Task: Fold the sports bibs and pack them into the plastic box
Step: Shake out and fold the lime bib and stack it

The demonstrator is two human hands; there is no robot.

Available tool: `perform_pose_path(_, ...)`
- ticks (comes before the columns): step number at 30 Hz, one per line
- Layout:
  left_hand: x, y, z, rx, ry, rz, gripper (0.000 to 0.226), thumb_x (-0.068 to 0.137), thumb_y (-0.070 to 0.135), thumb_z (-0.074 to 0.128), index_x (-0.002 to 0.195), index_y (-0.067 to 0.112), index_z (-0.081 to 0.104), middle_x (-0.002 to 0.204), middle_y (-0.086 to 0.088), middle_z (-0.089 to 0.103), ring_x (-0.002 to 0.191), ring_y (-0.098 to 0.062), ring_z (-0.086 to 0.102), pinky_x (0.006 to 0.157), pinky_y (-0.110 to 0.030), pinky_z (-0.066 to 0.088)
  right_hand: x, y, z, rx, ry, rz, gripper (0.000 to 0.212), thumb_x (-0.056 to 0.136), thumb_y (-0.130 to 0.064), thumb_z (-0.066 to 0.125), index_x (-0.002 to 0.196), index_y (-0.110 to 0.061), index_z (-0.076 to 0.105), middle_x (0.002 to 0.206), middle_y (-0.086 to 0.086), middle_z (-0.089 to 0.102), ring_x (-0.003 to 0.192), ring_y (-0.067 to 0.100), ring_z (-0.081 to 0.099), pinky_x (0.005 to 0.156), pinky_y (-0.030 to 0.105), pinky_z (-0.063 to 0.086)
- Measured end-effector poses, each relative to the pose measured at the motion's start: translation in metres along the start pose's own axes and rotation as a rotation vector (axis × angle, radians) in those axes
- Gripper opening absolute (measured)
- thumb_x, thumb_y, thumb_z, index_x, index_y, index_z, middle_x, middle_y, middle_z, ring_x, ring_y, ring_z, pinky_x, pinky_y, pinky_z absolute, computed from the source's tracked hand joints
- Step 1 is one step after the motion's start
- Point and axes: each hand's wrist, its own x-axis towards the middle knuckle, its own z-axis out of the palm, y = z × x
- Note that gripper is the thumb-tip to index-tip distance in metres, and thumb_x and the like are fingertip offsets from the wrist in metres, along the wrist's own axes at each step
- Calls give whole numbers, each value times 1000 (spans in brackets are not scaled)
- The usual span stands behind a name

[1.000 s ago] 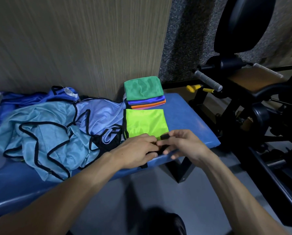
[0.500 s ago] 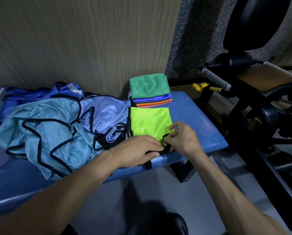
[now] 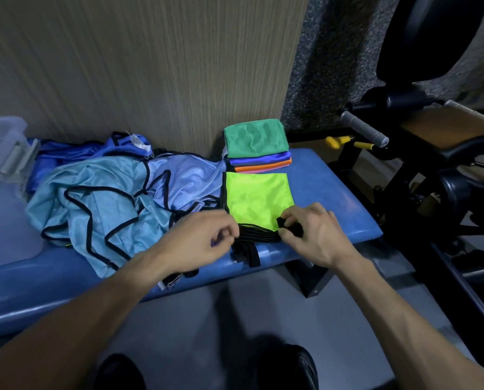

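A neon yellow-green bib point(image 3: 259, 199), folded into a rectangle with black trim, lies on the blue padded bench point(image 3: 344, 209). My right hand point(image 3: 309, 233) pinches the black trim at its near right corner. My left hand point(image 3: 204, 242) has its fingers curled at the bunched black straps on the near left edge. Behind it sits a stack of folded bibs point(image 3: 256, 146), green on top, then blue, orange and pink. A heap of unfolded light blue bibs point(image 3: 105, 204) spreads to the left. The clear plastic box point(image 3: 1, 170) stands at the far left.
A wood-grain wall panel point(image 3: 139, 66) runs behind the bench. Black gym equipment point(image 3: 437, 170) with a grey handle and yellow knobs crowds the right side. Grey floor and my dark shoes point(image 3: 288, 367) lie below the bench edge.
My hands have drawn apart: the left slid leftward along the black straps, the right stayed at the near right corner. More of the near edge of the neon bib now shows.
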Motion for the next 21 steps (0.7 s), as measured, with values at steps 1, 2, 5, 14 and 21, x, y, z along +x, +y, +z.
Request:
perform_pose_path(1, -8, 4, 3, 91, -40, 24, 12, 90, 37, 65, 101, 35, 62, 90, 18, 57, 82, -2, 56, 69, -27, 49, -4, -3, 0, -66, -26, -18, 51, 84, -53, 57, 127, -26, 59, 110, -14, 69, 113, 17, 45, 92, 37, 35)
perform_pose_path(2, -14, 8, 8, 171, -57, 40, 19, 88, 47, 63, 104, 37, 59, 94, 19, 56, 87, -1, 55, 71, -27, 49, -7, -6, 0, -136, -45, -37, 61, 80, -59, 54, 133, -28, 54, 114, -13, 67, 117, 17, 43, 94, 37, 32)
perform_pose_path(5, -21, 14, 21, 213, 40, -25, 28, 85, 57, 61, 103, 36, 56, 94, 19, 56, 90, -4, 58, 68, -26, 48, -14, -17, 6, -315, -66, -62, 83, 76, -75, 43, 144, -28, 42, 121, -9, 62, 126, 22, 41, 98, 41, 31)
perform_pose_path(14, -28, 29, 49, 142, 207, -219, 27, 82, 59, 63, 96, 35, 66, 82, 17, 55, 83, -6, 58, 61, -33, 52, -17, -35, 28, -515, 6, -63, 98, 65, -89, 54, 139, -25, 47, 114, -1, 62, 117, 27, 49, 93, 46, 31)
perform_pose_path(21, -29, 31, 56, -57, 210, -313, 26, 81, 56, 69, 94, 34, 66, 82, 16, 56, 81, -1, 53, 67, -22, 42, -16, -31, 36, -494, 120, -113, 89, 74, -86, 31, 128, -20, 59, 99, 1, 61, 101, 26, 55, 88, 48, 34)
